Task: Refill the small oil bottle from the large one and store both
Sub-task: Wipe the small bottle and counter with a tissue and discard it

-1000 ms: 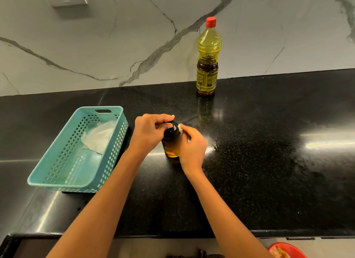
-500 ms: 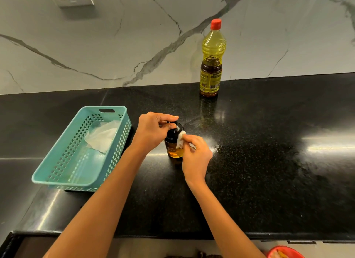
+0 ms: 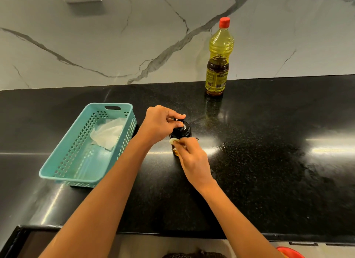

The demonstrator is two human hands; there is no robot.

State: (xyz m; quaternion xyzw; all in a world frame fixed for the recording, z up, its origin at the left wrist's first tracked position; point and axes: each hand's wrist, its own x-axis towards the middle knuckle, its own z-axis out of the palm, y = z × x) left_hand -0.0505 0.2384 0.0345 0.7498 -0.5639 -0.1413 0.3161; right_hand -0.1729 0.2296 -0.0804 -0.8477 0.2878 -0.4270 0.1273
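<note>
Black tabletop is carrying everything under a marble wall. Your teal basket is holding only a crumpled tissue. Standing by the wall, the large bottle is showing yellow oil nearly to its red cap. Your small bottle is sitting mostly hidden between your hands, a strip of amber oil peeking out low. Your left hand is pinching its black top; your right hand is pressing a white wad against its side.
</note>
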